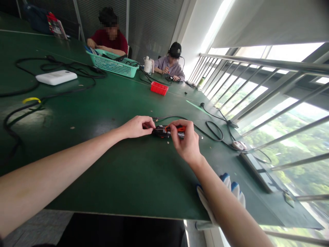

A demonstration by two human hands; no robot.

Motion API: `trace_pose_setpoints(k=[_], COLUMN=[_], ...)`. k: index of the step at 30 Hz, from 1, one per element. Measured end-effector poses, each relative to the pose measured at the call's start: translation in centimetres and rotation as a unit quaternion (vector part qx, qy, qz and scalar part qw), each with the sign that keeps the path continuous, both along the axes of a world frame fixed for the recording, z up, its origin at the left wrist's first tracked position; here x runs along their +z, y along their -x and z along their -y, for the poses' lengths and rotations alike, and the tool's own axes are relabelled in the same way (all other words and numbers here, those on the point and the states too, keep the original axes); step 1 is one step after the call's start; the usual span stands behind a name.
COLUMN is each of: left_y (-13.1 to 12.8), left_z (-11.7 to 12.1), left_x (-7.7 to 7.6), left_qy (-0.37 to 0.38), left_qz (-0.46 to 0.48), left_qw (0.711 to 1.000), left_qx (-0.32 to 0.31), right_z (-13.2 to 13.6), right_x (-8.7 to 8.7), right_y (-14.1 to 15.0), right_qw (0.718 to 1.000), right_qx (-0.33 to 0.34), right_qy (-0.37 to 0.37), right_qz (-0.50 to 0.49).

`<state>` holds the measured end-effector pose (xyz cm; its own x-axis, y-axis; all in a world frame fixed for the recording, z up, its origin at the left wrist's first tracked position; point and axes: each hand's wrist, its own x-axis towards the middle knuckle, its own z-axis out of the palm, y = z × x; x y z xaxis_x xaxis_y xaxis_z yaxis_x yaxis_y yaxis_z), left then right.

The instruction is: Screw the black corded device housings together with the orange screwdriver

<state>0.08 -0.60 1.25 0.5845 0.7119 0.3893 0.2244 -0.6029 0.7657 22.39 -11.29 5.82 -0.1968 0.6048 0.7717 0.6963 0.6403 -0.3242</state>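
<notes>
My right hand [186, 139] is closed around a screwdriver with an orange-red and black handle [182, 129]. Its thin shaft points left, across a dark elongated device [161, 134] lying on the green table. At the device's left end my left hand [139, 127] has thumb and forefinger pinched together. Whatever is between those fingertips is too small to make out. A black cord [177, 117] runs behind the device and off to the right. Several tiny light bits lie around it, and part of the device is hidden by my right hand.
A red basket [159, 88] stands farther back, with a turquoise basket [113, 65] of dark items behind it. Two people sit across the table. A white box [56, 77] and cables lie left; gloves [232, 188] lie under my right forearm, beside the railing [272, 63].
</notes>
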Motion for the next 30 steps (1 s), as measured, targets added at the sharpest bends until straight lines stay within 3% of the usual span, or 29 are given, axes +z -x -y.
trace_pose_setpoints(k=[8,16,30], left_y=[0.08,0.03,0.12], left_z=[-0.16,-0.14,-0.04], left_x=[-0.18,-0.08,0.19], left_qy=[0.004,0.022,0.016], left_qz=[-0.01,-0.021,-0.034], left_qw=[1.0,1.0,0.999], left_qx=[-0.002,0.007,0.014], right_z=[-0.01,-0.26,-0.37], right_x=[0.12,0.69,0.39], right_y=[-0.02,-0.18,-0.21], right_qw=[1.0,0.983,0.983], right_qx=[-0.023,-0.133,-0.124], right_qy=[-0.01,-0.07,-0.071], right_qz=[0.011,0.11,0.116])
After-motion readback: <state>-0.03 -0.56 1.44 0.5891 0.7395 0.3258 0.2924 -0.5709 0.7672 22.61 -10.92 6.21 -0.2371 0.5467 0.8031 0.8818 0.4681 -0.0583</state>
